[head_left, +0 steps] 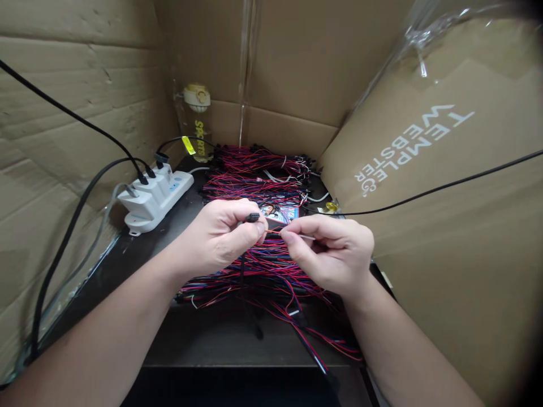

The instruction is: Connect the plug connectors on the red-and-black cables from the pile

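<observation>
My left hand is closed, pinching a black cable connector whose end sticks up above the thumb. A black cable hangs below that hand. Between the hands runs a short thin orange wire. Its far end is pinched between thumb and forefinger of my right hand. A thin whitish piece shows at those right fingers; I cannot tell what it is. Under both hands lies a bundle of red, blue and black wires, spread across the dark table.
Further wire bundles lie behind, with a printed card among them. At left sits a white power strip with black plugs. A sports bottle stands at the back. Cardboard walls enclose the table; a black cord crosses at right.
</observation>
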The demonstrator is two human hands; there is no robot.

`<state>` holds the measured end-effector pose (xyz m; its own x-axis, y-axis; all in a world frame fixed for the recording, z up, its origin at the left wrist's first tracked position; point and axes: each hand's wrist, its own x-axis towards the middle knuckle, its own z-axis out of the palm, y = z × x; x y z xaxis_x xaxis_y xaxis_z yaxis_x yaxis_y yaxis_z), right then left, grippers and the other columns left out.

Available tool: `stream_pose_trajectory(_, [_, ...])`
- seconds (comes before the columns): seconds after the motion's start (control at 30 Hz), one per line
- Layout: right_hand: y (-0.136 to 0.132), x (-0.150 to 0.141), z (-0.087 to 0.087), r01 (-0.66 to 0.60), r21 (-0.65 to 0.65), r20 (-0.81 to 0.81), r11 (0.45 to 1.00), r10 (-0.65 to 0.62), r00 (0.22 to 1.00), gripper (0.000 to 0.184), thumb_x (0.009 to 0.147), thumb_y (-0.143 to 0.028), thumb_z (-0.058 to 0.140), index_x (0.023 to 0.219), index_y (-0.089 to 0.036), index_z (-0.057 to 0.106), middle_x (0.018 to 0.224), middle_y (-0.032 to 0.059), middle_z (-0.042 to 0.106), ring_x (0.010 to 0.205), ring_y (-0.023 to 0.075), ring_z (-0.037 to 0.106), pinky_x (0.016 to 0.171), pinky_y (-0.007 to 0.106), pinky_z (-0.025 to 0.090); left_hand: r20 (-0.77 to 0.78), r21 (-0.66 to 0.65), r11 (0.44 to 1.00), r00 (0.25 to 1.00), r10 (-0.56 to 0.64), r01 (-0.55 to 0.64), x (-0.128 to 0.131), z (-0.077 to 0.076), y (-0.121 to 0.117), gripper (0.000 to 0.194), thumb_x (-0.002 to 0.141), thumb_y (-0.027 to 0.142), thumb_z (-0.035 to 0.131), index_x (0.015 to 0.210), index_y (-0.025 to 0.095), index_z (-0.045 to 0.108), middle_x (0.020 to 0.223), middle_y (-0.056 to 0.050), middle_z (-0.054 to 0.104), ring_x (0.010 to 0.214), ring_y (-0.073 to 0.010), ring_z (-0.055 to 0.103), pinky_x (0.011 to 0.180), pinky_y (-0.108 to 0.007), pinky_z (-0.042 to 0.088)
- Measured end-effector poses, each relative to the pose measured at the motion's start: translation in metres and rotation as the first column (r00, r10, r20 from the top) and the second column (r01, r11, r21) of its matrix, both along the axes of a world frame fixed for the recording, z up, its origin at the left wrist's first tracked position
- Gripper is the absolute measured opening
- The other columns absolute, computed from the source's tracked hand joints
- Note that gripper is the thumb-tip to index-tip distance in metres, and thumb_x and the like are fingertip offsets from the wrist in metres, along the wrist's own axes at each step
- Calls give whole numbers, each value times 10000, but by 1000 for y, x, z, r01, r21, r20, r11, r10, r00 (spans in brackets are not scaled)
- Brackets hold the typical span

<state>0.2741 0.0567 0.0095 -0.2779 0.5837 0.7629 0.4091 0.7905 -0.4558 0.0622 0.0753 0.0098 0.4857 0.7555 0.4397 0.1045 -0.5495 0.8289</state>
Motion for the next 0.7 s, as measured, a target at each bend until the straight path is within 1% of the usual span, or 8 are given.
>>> stream_pose_trajectory(0.1, [1, 0, 0, -11, -22, -11, 1000, 11, 1000, 104, 853, -146, 717, 755, -146, 750, 502, -33, 574, 403, 53, 428, 395, 166, 375, -2, -13, 1000, 1000, -1, 1, 1, 0, 0, 274, 966, 264, 555, 712, 174, 607, 708, 5, 549, 666, -123, 486, 634, -272, 402])
stream_pose_trajectory(0.23, [0, -1, 1, -32, -5, -29, 999, 32, 999, 110, 848, -121, 719, 741, -135, 741, 500, -35, 564, 406, 46, 425, 402, 158, 365, 6, -33, 999, 1000, 20, -20, 2, 1, 0, 266, 973, 265, 547, 733, 177, 622, 708, 8, 567, 669, -122, 493, 636, -267, 402])
stream_pose_trajectory(0.37, [-1, 0, 1, -31, -26, -14, 999, 30, 999, 110, 854, -130, 713, 749, -131, 745, 500, -29, 570, 402, 48, 421, 399, 166, 358, 9, -44, 999, 1000, -2, 2, 2, 2, 0, 260, 968, 261, 544, 735, 178, 624, 701, 10, 571, 666, -125, 495, 637, -272, 401])
stream_pose_trajectory(0.6, [-1, 2, 0, -27, -58, 5, 998, 28, 1000, 112, 867, -178, 716, 766, -147, 753, 496, -32, 563, 401, 54, 414, 388, 180, 349, 55, -52, 998, 998, -37, 40, 1, 2, -2, 254, 952, 181, 517, 722, 184, 624, 712, 6, 606, 677, -127, 514, 657, -274, 408])
stream_pose_trajectory(0.7, [-1, 2, 0, -36, -57, -2, 998, 36, 999, 97, 865, -177, 725, 777, -146, 752, 520, -20, 602, 405, 54, 429, 391, 179, 350, 75, -52, 997, 996, -48, 52, 1, 1, -2, 268, 972, 211, 528, 724, 186, 626, 722, 3, 613, 687, -129, 513, 665, -275, 409])
